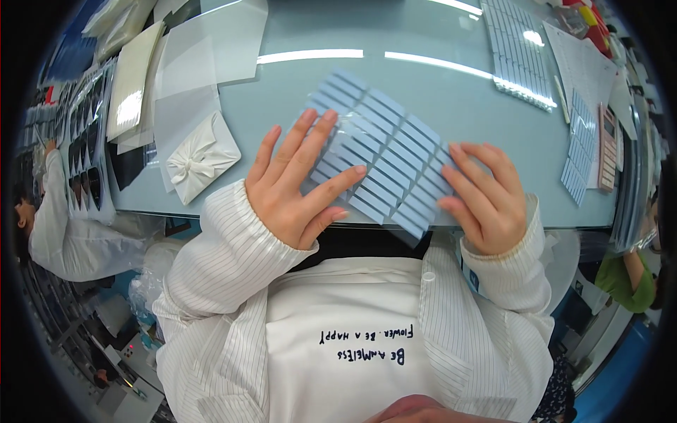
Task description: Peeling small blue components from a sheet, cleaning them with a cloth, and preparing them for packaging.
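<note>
A sheet of pale-blue rectangular pieces in slanted rows with dark gaps (pixel 381 151) lies turned at an angle at the front of the table, slightly blurred. Its near corner reaches past the table's front edge. My left hand (pixel 296 183) rests on the sheet's left part with its fingers spread, the index finger stretched across the rows. A shiny clear patch of film shows near those fingertips. At the sheet's right edge, my right hand (pixel 490 201) holds on with thumb and bent fingers; the undersides of those fingertips are hidden.
Left of the sheet sits a white cloth-like bundle with a knot (pixel 201 158). Translucent sheets (pixel 187 84) and a cream packet (pixel 134 92) lie behind it. Another blue-piece sheet (pixel 518 53), a smaller one (pixel 580 148) and a pink calculator (pixel 607 148) are at right. Co-workers sit at both sides.
</note>
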Tool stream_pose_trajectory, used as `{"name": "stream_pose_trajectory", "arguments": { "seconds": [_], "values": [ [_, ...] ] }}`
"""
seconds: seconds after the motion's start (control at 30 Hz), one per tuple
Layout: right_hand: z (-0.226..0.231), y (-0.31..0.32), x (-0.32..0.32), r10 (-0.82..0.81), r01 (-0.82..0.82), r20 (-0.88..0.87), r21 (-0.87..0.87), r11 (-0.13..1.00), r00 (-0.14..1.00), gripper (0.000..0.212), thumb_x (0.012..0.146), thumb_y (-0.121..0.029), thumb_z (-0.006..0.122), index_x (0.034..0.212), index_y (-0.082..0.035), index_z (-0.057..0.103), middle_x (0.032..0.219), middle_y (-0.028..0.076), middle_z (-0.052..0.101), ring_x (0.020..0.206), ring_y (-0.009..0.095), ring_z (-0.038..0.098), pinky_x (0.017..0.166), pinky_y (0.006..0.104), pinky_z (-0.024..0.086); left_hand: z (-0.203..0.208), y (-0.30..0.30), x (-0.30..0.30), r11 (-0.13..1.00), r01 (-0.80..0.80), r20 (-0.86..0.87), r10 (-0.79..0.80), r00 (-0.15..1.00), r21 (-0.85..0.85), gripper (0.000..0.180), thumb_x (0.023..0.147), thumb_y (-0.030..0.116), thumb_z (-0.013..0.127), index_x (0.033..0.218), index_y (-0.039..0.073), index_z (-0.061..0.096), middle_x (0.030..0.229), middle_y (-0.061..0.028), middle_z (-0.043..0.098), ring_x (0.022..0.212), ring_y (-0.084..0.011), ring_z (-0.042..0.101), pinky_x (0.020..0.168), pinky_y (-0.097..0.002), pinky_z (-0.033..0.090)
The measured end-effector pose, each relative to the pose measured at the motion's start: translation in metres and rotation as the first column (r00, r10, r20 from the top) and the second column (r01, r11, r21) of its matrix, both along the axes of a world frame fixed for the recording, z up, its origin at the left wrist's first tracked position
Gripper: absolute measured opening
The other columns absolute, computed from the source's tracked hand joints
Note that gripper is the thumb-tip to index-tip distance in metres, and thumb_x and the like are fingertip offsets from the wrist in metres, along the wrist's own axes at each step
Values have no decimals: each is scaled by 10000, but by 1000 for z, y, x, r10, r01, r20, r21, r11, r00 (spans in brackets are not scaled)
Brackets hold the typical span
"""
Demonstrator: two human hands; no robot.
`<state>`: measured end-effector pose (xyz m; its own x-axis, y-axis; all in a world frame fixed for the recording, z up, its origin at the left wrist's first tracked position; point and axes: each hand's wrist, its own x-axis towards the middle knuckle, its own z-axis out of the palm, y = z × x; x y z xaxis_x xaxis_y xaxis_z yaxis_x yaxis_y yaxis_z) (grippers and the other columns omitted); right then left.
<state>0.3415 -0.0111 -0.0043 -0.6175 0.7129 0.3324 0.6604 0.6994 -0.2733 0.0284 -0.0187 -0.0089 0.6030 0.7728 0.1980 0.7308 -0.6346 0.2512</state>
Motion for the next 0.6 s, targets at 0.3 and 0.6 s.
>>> {"name": "stream_pose_trajectory", "arguments": {
  "seconds": [0.3, 0.6],
  "values": [
    [9, -24, -11, 165, -168, -74, -30, 985, 983, 389, 732, -277, 851, 961, 16, 737, 960, 142, 753, 925, 322, 701, 901, 484, 517, -1, 13, 3, 987, 119, 191, -96, 977, -111, 540, 808, 154, 747, 1337, 92, 656, 1489, -243, 513, 1375, -434, 507, 1109, -566, 402],
    [-5, 12, -30, 208, -216, -77, -109, 970, 975, 589, 772, -337, 792, 1199, 50, 670, 1330, 248, 632, 1239, 430, 599, 1019, 506, 480, -5, 19, 5, 982, 116, 217, -82, 973, -149, 609, 816, 146, 747, 1402, 75, 597, 1493, -199, 522, 1402, -414, 480, 1142, -561, 373]
  ]
}}
